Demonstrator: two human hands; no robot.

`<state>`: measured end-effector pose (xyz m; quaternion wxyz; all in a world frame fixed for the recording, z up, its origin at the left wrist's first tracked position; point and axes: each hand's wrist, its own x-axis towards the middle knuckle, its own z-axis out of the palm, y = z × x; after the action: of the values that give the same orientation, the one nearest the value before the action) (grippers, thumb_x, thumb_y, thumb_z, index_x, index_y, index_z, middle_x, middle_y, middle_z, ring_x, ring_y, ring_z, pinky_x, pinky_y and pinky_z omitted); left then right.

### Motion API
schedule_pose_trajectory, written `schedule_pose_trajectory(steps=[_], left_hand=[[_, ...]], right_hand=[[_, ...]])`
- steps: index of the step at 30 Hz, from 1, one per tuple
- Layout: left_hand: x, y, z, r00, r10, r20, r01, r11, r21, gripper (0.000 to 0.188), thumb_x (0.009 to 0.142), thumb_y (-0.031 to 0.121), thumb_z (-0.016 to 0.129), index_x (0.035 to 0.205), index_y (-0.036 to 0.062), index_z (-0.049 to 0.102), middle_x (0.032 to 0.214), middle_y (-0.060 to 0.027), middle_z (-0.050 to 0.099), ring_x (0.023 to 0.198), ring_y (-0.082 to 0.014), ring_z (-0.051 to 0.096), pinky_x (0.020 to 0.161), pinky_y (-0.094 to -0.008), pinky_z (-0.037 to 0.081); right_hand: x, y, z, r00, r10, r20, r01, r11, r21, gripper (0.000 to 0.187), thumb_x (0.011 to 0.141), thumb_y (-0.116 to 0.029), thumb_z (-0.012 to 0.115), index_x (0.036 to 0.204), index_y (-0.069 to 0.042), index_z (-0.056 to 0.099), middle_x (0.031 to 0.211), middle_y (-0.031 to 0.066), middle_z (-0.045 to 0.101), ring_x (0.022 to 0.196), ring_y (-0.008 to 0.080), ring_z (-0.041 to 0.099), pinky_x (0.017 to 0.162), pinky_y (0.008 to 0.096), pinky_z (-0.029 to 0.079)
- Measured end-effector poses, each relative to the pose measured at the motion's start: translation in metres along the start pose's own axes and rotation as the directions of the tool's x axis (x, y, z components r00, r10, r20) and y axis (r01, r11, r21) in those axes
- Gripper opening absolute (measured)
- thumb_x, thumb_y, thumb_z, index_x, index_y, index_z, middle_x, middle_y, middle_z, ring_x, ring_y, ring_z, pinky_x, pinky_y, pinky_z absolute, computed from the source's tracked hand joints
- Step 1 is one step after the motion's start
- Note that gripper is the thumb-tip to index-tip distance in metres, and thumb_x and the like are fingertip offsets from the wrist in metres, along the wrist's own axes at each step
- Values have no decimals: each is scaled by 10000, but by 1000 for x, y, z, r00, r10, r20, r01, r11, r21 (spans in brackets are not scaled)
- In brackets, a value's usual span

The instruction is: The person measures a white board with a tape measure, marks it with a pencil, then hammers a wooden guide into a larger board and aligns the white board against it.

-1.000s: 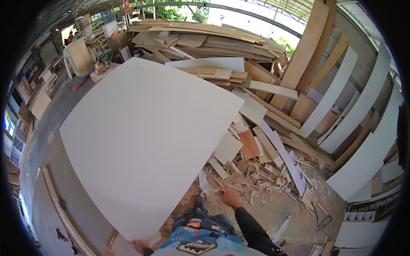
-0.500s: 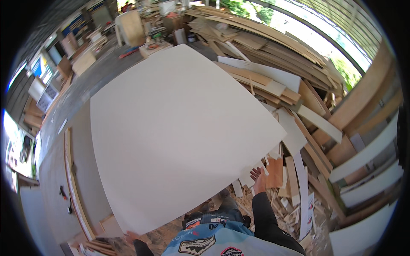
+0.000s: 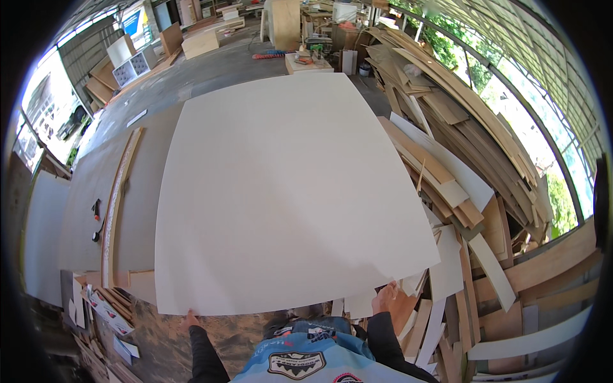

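A large white sheet panel (image 3: 294,191) fills the middle of the view, its near edge close to my body. My left hand (image 3: 190,320) grips the near edge close to the left corner, thumb at the rim and fingers hidden underneath. Towards the right end of that same edge is my right hand (image 3: 384,299), its fingers closed against the rim and partly hidden. The left side of the panel overlaps a greyish board surface (image 3: 150,191).
A long wooden strip (image 3: 120,198) and small dark tools (image 3: 96,209) lie on the board surface at left. Stacked sheets and offcuts (image 3: 460,121) line the right side. Scrap strips (image 3: 415,325) lie by my right arm. A low wooden box (image 3: 310,62) stands beyond the panel.
My view has swung left, and the panel now lies squarer to me. The right hand, spread beside the near edge before, now closes on it. My left hand stays at its corner.
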<state>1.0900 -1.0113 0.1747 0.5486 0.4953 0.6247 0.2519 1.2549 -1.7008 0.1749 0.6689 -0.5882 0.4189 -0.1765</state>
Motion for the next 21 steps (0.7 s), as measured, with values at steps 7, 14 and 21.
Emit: schedule_pose_trajectory(steps=[7, 14, 21], left_hand=[[-206, -29, 99, 639, -259, 725, 452, 888, -81, 406, 910, 422, 568, 1137, 86, 559, 1105, -71, 648, 1083, -257, 614, 845, -386, 404], [-264, -33, 194, 702, -210, 680, 436, 882, -179, 280, 962, 274, 558, 1142, 64, 524, 1074, -92, 645, 923, -287, 667, 730, -419, 505], [-281, -16, 192, 732, -227, 642, 366, 927, -89, 279, 969, 265, 554, 1113, 31, 510, 1019, -134, 670, 732, -292, 703, 576, -377, 524]], right_hand=[[32, -29, 50, 987, 131, 91, -147, 969, 200, 368, 1001, -431, 424, 1157, -114, 527, 970, 61, 563, 849, 179, 556, 714, 306, 495], [10, -54, 81, 843, 265, 469, -488, 744, 456, 373, 1001, -445, 405, 1086, -101, 523, 981, 59, 594, 769, 196, 586, 674, 296, 516], [-15, 35, 119, 564, 365, 741, -516, 856, -29, 404, 948, -413, 511, 1113, -49, 570, 1092, 105, 605, 1036, 270, 575, 927, 453, 473]])
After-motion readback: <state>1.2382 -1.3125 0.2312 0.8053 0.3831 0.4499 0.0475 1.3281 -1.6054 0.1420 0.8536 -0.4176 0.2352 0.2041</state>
